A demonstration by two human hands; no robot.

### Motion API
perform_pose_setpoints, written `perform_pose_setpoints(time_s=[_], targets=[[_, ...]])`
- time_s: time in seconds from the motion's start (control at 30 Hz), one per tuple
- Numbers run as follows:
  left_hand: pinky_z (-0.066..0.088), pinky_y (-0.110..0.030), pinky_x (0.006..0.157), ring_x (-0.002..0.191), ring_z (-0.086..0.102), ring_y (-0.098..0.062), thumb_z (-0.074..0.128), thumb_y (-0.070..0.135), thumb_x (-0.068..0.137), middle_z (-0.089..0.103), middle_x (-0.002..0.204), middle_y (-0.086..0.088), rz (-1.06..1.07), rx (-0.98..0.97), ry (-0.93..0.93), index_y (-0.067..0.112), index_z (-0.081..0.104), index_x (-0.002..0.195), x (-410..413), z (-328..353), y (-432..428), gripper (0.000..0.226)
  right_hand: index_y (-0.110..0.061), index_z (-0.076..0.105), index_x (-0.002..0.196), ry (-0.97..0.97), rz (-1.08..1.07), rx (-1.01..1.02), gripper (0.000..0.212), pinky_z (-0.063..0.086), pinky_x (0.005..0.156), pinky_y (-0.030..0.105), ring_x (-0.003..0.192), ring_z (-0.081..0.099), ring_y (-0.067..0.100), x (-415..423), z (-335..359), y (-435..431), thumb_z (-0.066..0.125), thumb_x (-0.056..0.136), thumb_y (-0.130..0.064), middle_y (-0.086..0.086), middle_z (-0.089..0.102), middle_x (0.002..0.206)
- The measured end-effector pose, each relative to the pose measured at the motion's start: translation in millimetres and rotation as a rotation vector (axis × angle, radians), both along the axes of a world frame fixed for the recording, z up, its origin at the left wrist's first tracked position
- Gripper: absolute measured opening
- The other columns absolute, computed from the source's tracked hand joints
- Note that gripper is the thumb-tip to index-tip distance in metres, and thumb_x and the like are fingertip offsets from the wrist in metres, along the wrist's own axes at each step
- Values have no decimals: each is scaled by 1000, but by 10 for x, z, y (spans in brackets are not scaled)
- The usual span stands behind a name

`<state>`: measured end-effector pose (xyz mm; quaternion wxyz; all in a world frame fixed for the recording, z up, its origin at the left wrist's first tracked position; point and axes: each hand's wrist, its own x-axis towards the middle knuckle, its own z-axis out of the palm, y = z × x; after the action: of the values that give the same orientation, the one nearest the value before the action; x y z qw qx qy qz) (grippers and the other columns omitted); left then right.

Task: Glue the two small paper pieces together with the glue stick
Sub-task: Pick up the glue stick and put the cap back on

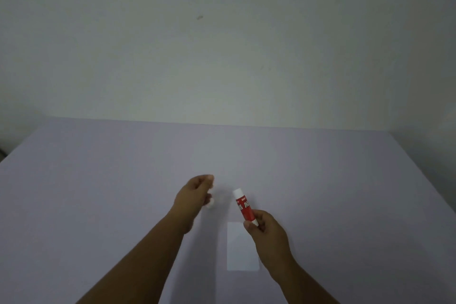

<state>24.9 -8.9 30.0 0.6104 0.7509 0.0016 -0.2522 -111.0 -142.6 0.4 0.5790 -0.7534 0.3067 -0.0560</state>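
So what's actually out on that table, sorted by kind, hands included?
Hands: 2, left hand and right hand
Glue stick: 1, red, in the right hand's grip
Paper piece: 1 clearly visible, flat on the table
Total: 4; something small and white at the left fingers is too blurred to name.

Lilac table; pale wall behind, small dark mark.

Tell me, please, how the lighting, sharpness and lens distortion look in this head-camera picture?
Head view: dim, flat light with corners darkening; soft shadows under both forearms on the table. The left hand is motion-blurred, whatever it holds smeared white. The right hand and glue stick are sharper. The pale paper piece barely contrasts. Wide-angle bowing bends the table's far edge.
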Motion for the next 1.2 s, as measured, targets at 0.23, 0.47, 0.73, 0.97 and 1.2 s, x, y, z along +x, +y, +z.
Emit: perform_pose_setpoints(time_s=[0.23, 0.47, 0.73, 0.97, 1.2], targets=[[39, -32, 101, 115, 52, -22, 63, 18, 84, 53, 132, -5, -423, 591, -367, 24, 56, 125, 291, -667, -63, 42, -23, 58, 109, 101, 20, 73, 21, 46, 81, 23, 90, 60, 12, 82, -212, -71, 59, 88, -23, -4, 64, 99], [41, -25, 85, 97, 59, -22, 60, 15, 85, 64, 111, -7, -317, 622, -439, 15, 66, 108, 253, -871, -126, 24, -21, 57, 113, 153, 21, 102, 25, 44, 69, 17, 89, 59, 13, 107, -308, -98, 56, 89, -27, -2, 63, 100], [50, -20, 77, 98, 62, -16, 58, 17, 88, 69, 103, 0, -51, -153, 183, 17, 68, 104, 107, -450, -116, 18, -22, 59, 114, 151, 51, 148, 26, 45, 68, 18, 89, 62, 12, 82, -263, -86, 55, 90, -30, -11, 64, 93], [47, -31, 93, 103, 60, -21, 58, 13, 88, 68, 107, -3, -139, -150, 94, 22, 69, 93, -25, -131, -111, 15, -19, 58, 118, 89, 88, -214, 31, 43, 84, 20, 91, 56, 9, 7, -70, -60, 58, 88, -26, -3, 64, 106], [47, -31, 95, 104, 61, -16, 58, 14, 88, 69, 106, 4, -222, -135, 11, 27, 70, 90, -105, 36, -107, 18, -19, 61, 114, 43, 89, -13, 29, 47, 75, 17, 86, 61, 11, -26, 64, -67, 61, 86, -29, -9, 67, 96]])
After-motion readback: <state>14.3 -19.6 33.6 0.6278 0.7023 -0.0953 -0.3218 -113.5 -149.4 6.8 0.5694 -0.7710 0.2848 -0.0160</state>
